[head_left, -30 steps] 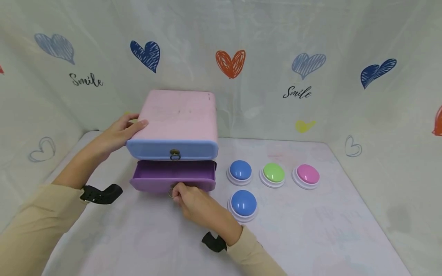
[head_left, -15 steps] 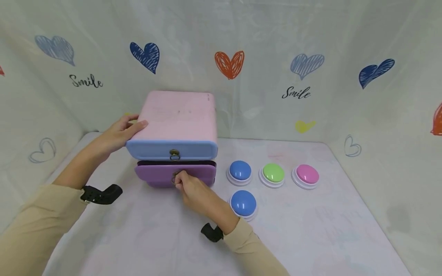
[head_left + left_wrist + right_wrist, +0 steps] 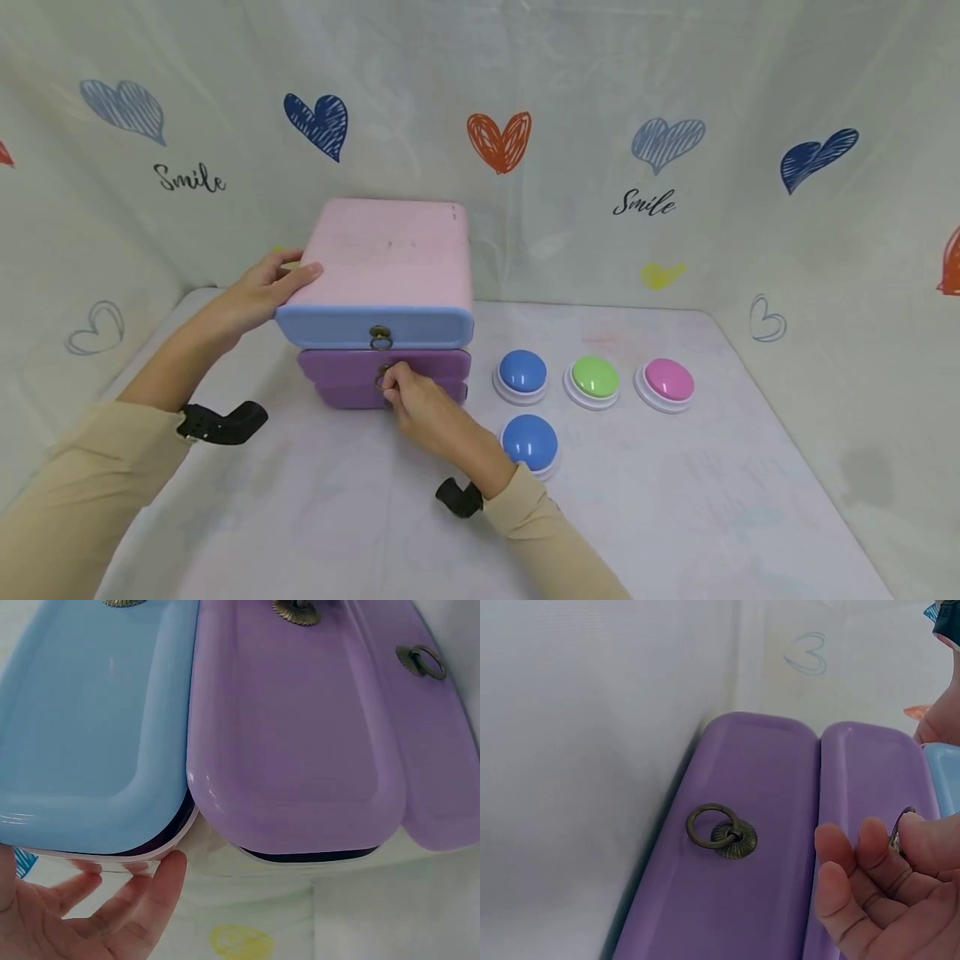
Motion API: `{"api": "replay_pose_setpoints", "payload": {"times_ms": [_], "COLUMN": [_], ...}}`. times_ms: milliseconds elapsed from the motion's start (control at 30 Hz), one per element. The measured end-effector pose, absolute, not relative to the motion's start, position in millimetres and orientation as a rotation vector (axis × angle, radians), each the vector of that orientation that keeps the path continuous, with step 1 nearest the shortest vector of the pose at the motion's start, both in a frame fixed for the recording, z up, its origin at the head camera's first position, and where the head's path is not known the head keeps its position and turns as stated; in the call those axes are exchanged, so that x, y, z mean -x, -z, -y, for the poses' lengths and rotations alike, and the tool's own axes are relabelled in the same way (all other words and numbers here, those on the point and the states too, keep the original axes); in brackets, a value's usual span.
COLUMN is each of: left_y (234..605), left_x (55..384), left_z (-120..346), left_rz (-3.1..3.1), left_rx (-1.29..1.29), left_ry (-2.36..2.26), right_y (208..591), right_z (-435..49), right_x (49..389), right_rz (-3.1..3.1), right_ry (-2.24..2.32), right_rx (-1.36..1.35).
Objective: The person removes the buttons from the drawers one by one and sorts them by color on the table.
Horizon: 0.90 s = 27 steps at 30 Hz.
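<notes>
A small pink drawer cabinet [image 3: 390,250] stands on the table, with a blue top drawer [image 3: 330,327] and two purple drawers below. My left hand [image 3: 262,290] rests on its left side, thumb over the top edge, fingers against the wall in the left wrist view. My right hand [image 3: 429,414] pinches the brass ring pull [image 3: 901,814] of the middle purple drawer [image 3: 292,735] between thumb and finger. That drawer's front sits flush under the blue one. The bottom purple drawer [image 3: 757,772] has its own ring pull [image 3: 712,825], hanging free.
Right of the cabinet are a blue push button [image 3: 522,371], a green one [image 3: 595,376] and a pink one [image 3: 669,378]. Another blue button [image 3: 529,442] stands nearer, partly behind my right forearm. A heart-printed curtain [image 3: 570,233] surrounds the white table [image 3: 675,500].
The middle purple drawer has gone from pulled out to pushed in, my right hand moving away from me with its ring. My left hand has stayed on the cabinet.
</notes>
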<state>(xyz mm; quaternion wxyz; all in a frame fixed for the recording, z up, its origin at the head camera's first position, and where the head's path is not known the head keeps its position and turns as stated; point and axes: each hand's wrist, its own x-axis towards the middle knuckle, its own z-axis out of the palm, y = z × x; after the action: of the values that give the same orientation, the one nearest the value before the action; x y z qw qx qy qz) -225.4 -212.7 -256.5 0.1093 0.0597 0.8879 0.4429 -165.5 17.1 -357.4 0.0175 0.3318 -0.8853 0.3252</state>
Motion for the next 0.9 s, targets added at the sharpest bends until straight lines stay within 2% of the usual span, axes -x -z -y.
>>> {"api": "replay_pose_setpoints", "payload": {"times_ms": [900], "left_y": [252.4], "left_x": [228.9], "left_z": [212.5], "left_rz": [-2.581], "left_rx": [-0.146], "left_ry": [-1.277], "right_y": [356.1], "right_z": [-17.4], "right_x": [169.9], "right_rz": [2.753], "right_ry": [-1.084], "right_rx": [-1.038]}}
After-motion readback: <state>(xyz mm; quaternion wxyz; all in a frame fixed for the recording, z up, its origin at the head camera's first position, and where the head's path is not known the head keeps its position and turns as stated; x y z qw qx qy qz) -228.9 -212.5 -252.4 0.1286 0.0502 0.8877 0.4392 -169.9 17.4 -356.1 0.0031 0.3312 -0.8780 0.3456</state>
